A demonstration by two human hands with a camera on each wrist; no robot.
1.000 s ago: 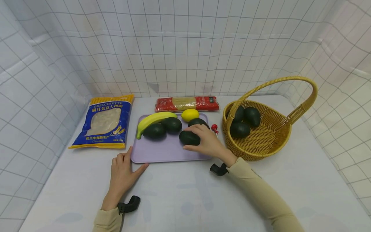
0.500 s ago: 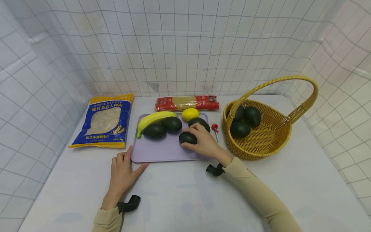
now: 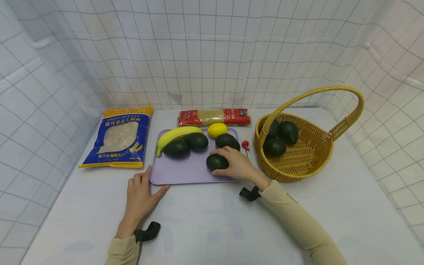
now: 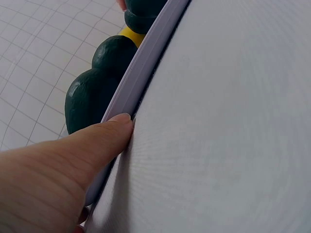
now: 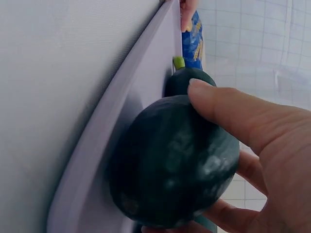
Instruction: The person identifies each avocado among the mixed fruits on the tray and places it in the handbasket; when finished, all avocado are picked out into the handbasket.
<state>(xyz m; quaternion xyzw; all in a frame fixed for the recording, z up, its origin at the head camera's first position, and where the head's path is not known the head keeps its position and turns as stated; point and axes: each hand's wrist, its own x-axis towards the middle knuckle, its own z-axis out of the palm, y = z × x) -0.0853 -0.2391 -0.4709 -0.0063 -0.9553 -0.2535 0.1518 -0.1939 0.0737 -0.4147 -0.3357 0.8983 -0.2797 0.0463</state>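
Beige-sleeved, the left hand (image 3: 139,195) rests its outstretched thumb and index finger against the near left corner of a lavender rectangular tray (image 3: 182,173), holding nothing. Farther in, toward the tray's right edge, the right hand (image 3: 237,165) curls fingers and thumb round a dark green oval avocado (image 3: 214,163). Over the last half second this fruit has shifted slightly toward the near edge, away from the matching avocado (image 3: 228,142) behind; it seems a small adjustment of place, the hold not yet released. Whether it bears on the tray I cannot tell. Toward the far edge lie two more dark avocados (image 3: 177,148), a curved yellow banana (image 3: 175,135) and a yellow lemon (image 3: 217,130). Beyond the right edge are a red lollipop (image 3: 245,144) and a golden wicker basket (image 3: 281,173) holding dark green fruit (image 3: 275,147). Near the tabletop's far left corner lies a blue-and-yellow pasta bag (image 3: 116,138); along its far edge, a red spaghetti packet (image 3: 213,117).
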